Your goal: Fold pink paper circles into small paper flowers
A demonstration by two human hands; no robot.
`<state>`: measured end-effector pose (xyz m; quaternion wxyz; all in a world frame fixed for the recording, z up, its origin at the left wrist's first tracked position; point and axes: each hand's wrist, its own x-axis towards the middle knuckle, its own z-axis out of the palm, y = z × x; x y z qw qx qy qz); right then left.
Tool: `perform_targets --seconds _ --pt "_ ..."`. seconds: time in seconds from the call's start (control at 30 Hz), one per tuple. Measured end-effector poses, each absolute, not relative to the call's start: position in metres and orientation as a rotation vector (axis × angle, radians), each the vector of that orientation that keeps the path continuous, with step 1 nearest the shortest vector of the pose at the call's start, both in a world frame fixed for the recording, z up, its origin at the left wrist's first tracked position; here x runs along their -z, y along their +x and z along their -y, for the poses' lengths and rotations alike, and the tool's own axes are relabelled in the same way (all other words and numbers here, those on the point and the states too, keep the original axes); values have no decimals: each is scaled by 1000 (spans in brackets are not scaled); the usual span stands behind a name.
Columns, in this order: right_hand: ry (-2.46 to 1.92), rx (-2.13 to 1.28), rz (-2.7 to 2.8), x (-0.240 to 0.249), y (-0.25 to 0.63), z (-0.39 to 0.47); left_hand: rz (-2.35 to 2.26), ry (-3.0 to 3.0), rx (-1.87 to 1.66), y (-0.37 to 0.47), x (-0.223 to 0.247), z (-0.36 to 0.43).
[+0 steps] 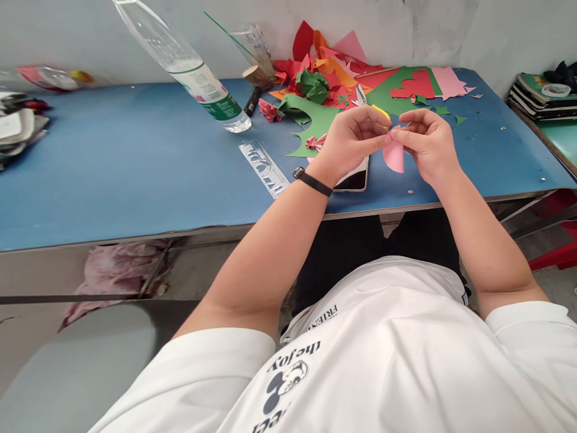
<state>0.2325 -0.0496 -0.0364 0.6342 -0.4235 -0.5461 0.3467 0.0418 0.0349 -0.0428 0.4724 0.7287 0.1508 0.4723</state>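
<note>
Between my two hands, above the front of the blue table, is a small piece of pink paper with a curved edge. My left hand pinches its upper left side between thumb and finger. Opposite it, my right hand grips the same paper near the top, fingers curled. Just behind the hands lie scissors with yellow handles, partly hidden by my left hand. Under my left wrist a flat device with a dark, shiny face rests on the table. A small folded pink paper piece sits beside that wrist.
Green paper with cut-outs and a heap of red, orange and pink scraps lie at the back. A clear stencil ruler, a large water bottle and a black marker are to the left. Stacked books stand far right.
</note>
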Motion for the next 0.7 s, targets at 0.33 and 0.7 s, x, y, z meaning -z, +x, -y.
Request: perform_targets --seconds 0.33,0.7 --pt "-964 -739 1249 46 237 42 -387 1832 -1158 36 36 -19" --pt "-951 -773 1260 33 230 54 -329 1807 -1249 37 35 -14"
